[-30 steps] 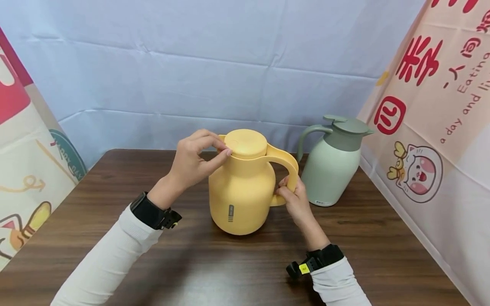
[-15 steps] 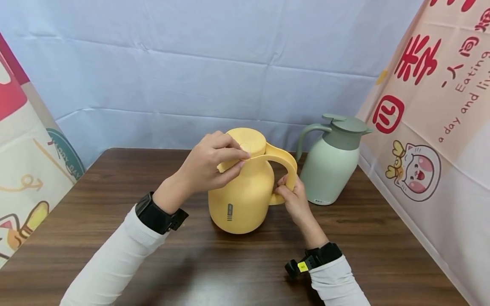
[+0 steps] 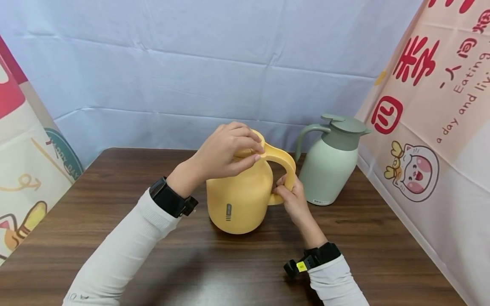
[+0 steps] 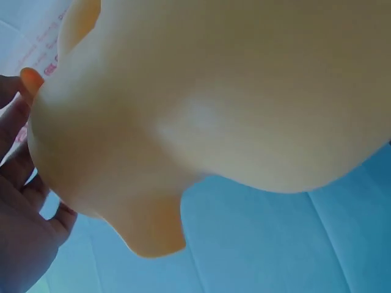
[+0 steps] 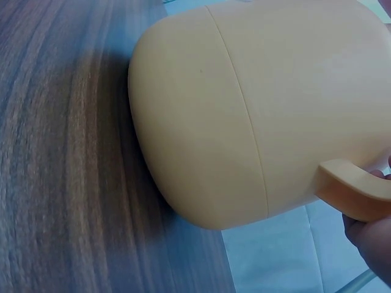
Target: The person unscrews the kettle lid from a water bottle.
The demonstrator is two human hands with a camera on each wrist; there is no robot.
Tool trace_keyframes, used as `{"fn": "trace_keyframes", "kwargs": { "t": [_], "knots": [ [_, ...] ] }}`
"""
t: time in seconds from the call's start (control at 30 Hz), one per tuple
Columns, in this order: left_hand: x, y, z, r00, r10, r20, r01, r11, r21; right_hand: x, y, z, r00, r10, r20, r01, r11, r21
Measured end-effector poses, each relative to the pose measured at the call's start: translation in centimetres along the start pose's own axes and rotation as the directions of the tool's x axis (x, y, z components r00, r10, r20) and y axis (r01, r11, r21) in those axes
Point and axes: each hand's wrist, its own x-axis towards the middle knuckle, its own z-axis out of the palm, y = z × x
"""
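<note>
A yellow thermos jug (image 3: 237, 199) stands upright on the wooden table, its round lid (image 3: 258, 135) mostly hidden by my left hand. My left hand (image 3: 229, 149) holds the lid from the left, fingers across its top and thumb at the front edge, near where the handle begins. In the left wrist view, the fingers (image 4: 18, 143) curve about the jug's top beyond the spout (image 4: 157, 229). With my right hand (image 3: 294, 196) I grip the lower part of the looped handle (image 3: 288, 163); the right wrist view catches the handle's lower end (image 5: 351, 186) with fingertips behind it.
Right behind the jug, a pale green thermos jug (image 3: 328, 170) stands on the table (image 3: 160, 263). A pale blue cloth (image 3: 172, 76) hangs behind the table, with printed cloths at both sides, the right one (image 3: 444, 140) bearing red characters.
My left hand has moved right across the jug's top, from the lid's left edge toward the handle. The right hand keeps its hold, and the jug stays in place.
</note>
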Motion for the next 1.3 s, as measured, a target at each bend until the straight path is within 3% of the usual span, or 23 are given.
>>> {"fn": "trace_keyframes", "kwargs": {
  "t": [0.1, 0.2, 0.4, 0.5, 0.57, 0.63, 0.73, 0.83, 1.13, 1.3],
  "knots": [
    [0.7, -0.4, 0.2, 0.997, -0.048, 0.055, 0.050, 0.998, -0.046, 0.1, 0.0, 0.0, 1.000, 0.008, 0.001, -0.008, 1.000, 0.001],
    [1.4, -0.6, 0.1, 0.982, -0.129, 0.139, 0.137, 0.989, -0.057, 0.1, 0.0, 0.0, 1.000, 0.013, 0.003, -0.013, 1.000, 0.002],
    [3.0, -0.6, 0.2, 0.911, -0.305, 0.277, 0.297, 0.952, 0.070, 0.1, -0.2, 0.0, 1.000, 0.004, 0.001, -0.004, 1.000, 0.007],
    [3.8, -0.4, 0.4, 0.856, -0.417, 0.305, 0.399, 0.909, 0.123, 0.0, -0.1, 0.0, 1.000, 0.009, 0.000, -0.009, 1.000, 0.015],
    [4.3, -0.3, 0.6, 0.807, -0.501, 0.312, 0.473, 0.865, 0.167, 0.0, 0.0, 0.0, 1.000, 0.010, 0.002, -0.010, 1.000, 0.020],
    [4.8, -0.2, 0.8, 0.761, -0.575, 0.299, 0.534, 0.818, 0.213, 0.0, 0.1, 0.0, 1.000, 0.006, 0.004, -0.006, 1.000, 0.023],
    [5.5, -0.2, 1.3, 0.705, -0.658, 0.266, 0.602, 0.753, 0.266, -0.1, 0.0, 0.0, 1.000, 0.004, 0.003, -0.004, 1.000, 0.022],
    [6.0, -0.3, 1.6, 0.658, -0.715, 0.236, 0.651, 0.698, 0.298, -0.1, 0.0, -0.1, 1.000, 0.011, 0.001, -0.011, 1.000, 0.021],
    [6.9, -1.0, 1.9, 0.497, -0.846, 0.191, 0.764, 0.532, 0.366, 0.0, 0.0, -0.2, 1.000, 0.019, -0.006, -0.019, 1.000, 0.012],
    [6.9, -1.6, 1.7, 0.428, -0.886, 0.177, 0.797, 0.463, 0.389, -0.1, -0.1, 0.0, 0.999, 0.033, -0.006, -0.033, 0.999, 0.007]
  ]
}}
